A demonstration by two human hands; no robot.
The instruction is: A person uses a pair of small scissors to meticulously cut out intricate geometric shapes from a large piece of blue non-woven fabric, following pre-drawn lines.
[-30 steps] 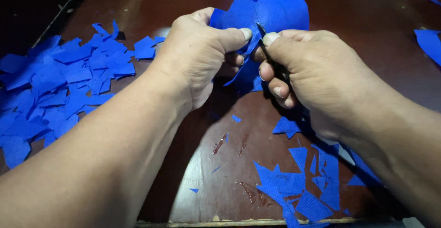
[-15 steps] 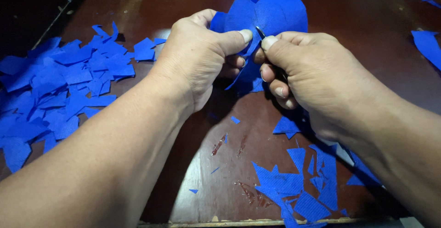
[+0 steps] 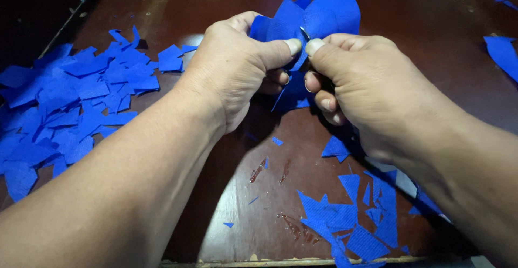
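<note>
A blue fabric piece [image 3: 324, 14] is held up over the middle of the dark brown table [image 3: 421, 9], w/ both hands pinched onto it. The left hand [image 3: 237, 68] is clamped on the piece's left edge, thumb pressed flat against the cloth, other fingers curled behind. The right hand [image 3: 367, 84] is closed on the piece from the right, thumb tip almost touching the left thumb; a small shiny metal bit [image 3: 305, 32] is seen just above the two thumbs, too small to tell what it is. The lower fingers of the right hand are curled in, and a flap of the same blue cloth hangs down betw. the hands.

A big heap of blue scraps [image 3: 70, 100] is spread on the table's left side, well apart from the hands. More blue offcuts [image 3: 356, 219] are scattered near the front edge, under the right forearm. A few wet-looking smears [image 3: 259, 170] are seen on the wood betw. the arms. Another blue scrap [image 3: 504, 55] lies at the far right.
</note>
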